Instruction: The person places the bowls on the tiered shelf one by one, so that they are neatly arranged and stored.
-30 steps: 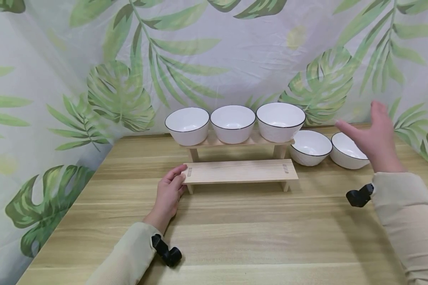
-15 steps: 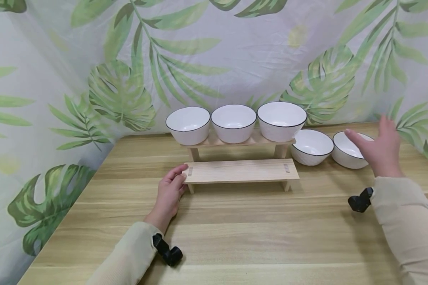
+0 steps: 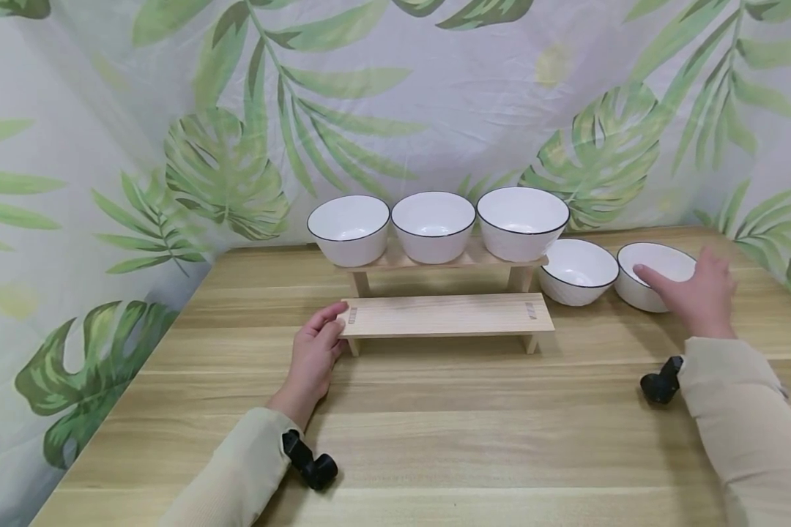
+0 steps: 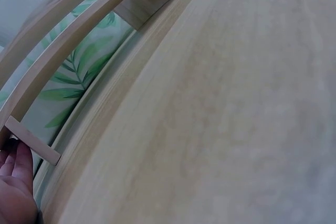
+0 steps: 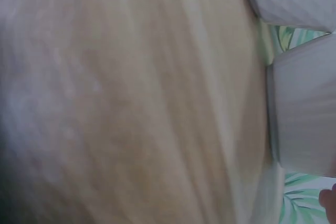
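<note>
hands (image 3: 312,359) (image 3: 703,304) at stand (image 3: 444,315) and rightmost bowl (image 3: 659,258)

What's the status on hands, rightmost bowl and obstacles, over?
Left hand gripping left end of lower shelf. Right hand spread at rightmost bowl, contact unclear. Neighbouring bowl close on its left; nothing visibly blocking.

A pale backdrop (image 3: 461,117), softly creased, covers the wall behind and on the left, printed with green palm fronds (image 3: 343,84), broad split leaves (image 3: 227,176) and faint yellow spots (image 3: 554,64). It meets the far edge of a light wood-grain table (image 3: 474,432), its planks running crosswise. Light falls soft and even.
</note>
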